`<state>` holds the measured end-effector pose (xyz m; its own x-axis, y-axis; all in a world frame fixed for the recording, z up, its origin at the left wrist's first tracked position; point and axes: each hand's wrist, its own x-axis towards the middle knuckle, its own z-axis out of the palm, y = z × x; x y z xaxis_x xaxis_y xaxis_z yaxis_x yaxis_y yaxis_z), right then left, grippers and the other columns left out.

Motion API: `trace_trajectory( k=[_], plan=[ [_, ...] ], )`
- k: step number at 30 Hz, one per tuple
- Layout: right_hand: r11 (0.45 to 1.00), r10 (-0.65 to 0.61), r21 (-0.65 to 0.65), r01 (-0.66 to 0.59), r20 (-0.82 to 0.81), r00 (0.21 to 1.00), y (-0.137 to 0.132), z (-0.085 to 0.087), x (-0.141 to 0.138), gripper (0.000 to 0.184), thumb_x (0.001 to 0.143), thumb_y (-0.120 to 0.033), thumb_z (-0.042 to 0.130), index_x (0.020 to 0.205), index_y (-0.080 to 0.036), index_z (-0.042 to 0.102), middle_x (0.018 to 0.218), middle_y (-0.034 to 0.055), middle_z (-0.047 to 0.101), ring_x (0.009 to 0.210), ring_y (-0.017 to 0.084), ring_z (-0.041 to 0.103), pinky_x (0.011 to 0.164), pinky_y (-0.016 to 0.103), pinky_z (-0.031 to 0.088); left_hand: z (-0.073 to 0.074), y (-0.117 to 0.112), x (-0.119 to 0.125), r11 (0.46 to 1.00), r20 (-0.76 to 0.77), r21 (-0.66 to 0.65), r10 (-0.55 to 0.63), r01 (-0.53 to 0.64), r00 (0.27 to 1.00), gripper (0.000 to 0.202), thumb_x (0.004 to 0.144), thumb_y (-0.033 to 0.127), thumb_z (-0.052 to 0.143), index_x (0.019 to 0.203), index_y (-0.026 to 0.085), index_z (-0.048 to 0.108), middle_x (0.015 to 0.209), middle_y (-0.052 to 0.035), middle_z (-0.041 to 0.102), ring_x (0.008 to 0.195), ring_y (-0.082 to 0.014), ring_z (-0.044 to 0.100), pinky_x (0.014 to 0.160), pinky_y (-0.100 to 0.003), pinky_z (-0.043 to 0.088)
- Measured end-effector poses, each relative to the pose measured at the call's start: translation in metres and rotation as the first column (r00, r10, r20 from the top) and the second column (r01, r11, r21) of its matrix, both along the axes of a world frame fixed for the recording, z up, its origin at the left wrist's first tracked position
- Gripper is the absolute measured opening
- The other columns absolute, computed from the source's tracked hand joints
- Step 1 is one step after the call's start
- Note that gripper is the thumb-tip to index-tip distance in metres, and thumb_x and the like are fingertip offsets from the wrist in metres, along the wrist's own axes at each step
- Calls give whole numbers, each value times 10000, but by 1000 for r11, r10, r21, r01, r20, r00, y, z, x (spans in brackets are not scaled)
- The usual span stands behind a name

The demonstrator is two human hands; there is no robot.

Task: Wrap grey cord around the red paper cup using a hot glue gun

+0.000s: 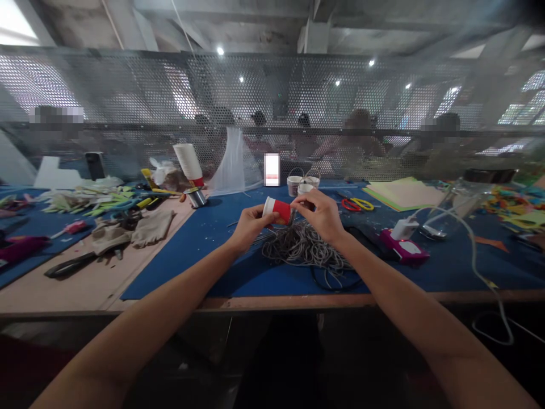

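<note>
A red and white paper cup (281,211) lies tilted on its side in the air, its white rim toward the left. My left hand (251,226) is closed around it from the left. My right hand (319,211) is at the cup's base end, thumb and fingertips pinched together; a thin grey strand seems to be between them, but it is too small to be sure. Below both hands a tangled heap of grey cord (298,247) rests on the blue mat (183,258).
Small handled buckets (293,184) stand behind the hands. Scissors (357,204), coloured paper (402,193), a purple power strip (404,247) and a glass jar (453,204) are at right. Stacked paper cups (187,162), work gloves (153,228) and a metal mesh screen (140,91) are left and behind.
</note>
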<state>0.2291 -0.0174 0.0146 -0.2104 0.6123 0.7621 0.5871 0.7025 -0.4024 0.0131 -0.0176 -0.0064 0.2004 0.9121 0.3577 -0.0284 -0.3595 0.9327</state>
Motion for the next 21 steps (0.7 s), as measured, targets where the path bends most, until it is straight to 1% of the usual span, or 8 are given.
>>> trace_trajectory(
  k=[8, 13, 21],
  plan=[
    [998, -45, -36, 46, 11, 999, 3, 0, 1, 171, 936, -427, 625, 905, -290, 724, 824, 26, 611, 741, 179, 562, 740, 333, 458, 0, 0, 0, 1000, 2, 14, 1, -1, 1000, 297, 750, 412, 791, 920, 167, 789, 843, -63, 752, 731, -179, 639, 640, -274, 493],
    [999, -30, -24, 30, 5, 1000, 2, 1, 2, 173, 934, -416, 629, 888, -278, 725, 808, 25, 599, 734, 176, 558, 725, 328, 449, 0, 0, 0, 1000, 8, 20, -5, 5, 1000, 284, 749, 408, 791, 895, 165, 786, 810, -53, 734, 695, -158, 612, 629, -265, 483],
    [998, -23, -51, 22, -29, 999, 4, -1, 2, 157, 919, -402, 650, 893, -277, 740, 825, 26, 610, 727, 173, 540, 733, 330, 441, 0, 1, -1, 1000, 7, 11, -8, 8, 1000, 323, 727, 436, 804, 903, 166, 787, 820, -56, 733, 699, -167, 611, 637, -279, 487]
  ],
)
